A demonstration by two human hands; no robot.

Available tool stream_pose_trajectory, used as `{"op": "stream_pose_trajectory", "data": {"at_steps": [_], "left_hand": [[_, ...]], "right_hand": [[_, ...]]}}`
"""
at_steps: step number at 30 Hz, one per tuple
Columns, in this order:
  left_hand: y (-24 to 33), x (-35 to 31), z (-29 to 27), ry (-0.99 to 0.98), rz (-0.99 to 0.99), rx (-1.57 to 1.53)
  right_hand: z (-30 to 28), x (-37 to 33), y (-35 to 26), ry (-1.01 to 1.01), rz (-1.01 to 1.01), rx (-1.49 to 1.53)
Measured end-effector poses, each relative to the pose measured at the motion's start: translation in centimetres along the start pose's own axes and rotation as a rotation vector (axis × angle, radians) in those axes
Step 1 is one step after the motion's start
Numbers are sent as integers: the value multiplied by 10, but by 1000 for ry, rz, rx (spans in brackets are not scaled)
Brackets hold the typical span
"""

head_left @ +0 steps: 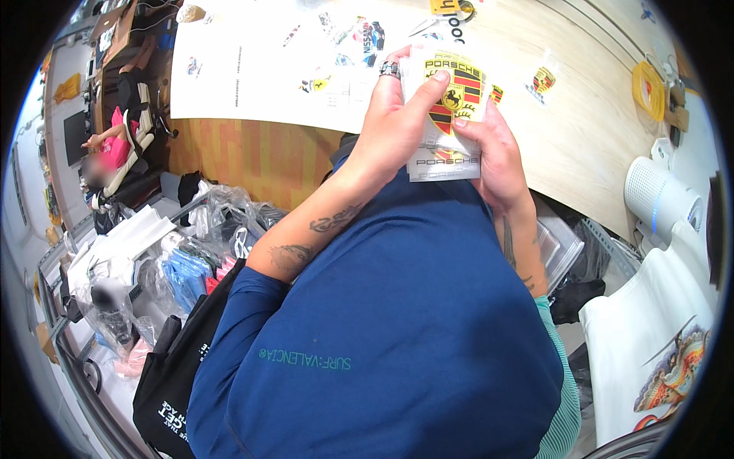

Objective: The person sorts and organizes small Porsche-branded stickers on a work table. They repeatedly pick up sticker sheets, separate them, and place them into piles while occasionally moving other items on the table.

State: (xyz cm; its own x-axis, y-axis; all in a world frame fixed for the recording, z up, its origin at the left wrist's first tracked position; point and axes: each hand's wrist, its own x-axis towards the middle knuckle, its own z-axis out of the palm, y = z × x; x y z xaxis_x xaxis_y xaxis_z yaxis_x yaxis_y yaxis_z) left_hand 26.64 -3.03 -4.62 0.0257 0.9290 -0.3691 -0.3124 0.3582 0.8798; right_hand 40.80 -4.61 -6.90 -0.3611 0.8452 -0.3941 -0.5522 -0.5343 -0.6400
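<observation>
Over the table's near edge I hold a small stack of clear film decals [468,83] printed with a yellow, red and black crest. My left hand [391,126] is closed on the stack's left side, thumb lying across the print. On the other side my right hand [501,157] grips it, with the thumb on the front near the lower part of the crest. Fingers behind the stack are mostly hidden. The films overlap unevenly, and a lower one sticks out at the bottom. Another crest decal [541,81] lies on the table to the right.
A white sheet [218,73] with several small colourful decals covers the table's left part. Right of the table are a yellow coil [648,92] and a white perforated cylinder [662,191]. Bagged garments [183,275] sit at left. Farther off, a person in pink [115,149] sits.
</observation>
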Motion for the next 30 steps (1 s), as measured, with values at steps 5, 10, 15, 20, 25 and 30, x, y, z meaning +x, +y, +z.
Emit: {"op": "stream_pose_trajectory", "data": {"at_steps": [5, 10, 15, 20, 25, 30], "left_hand": [[-1, 10, -8, -76, 42, 63], [-23, 25, -19, -106, -29, 378], [-43, 24, -28, -181, -233, 457], [-47, 28, -20, -239, -307, 526], [-44, 30, -11, -270, -290, 542], [-51, 30, -6, -272, -311, 580]], "right_hand": [[-19, 5, -3, 87, -160, -46], [-113, -3, -15, 561, -434, -654], [-241, -36, -12, 1047, -441, -1363], [-313, -38, 41, 1140, -66, -1630], [-324, -43, 52, 1167, 49, -1590], [-279, -48, 35, 1124, -20, -1698]]}}
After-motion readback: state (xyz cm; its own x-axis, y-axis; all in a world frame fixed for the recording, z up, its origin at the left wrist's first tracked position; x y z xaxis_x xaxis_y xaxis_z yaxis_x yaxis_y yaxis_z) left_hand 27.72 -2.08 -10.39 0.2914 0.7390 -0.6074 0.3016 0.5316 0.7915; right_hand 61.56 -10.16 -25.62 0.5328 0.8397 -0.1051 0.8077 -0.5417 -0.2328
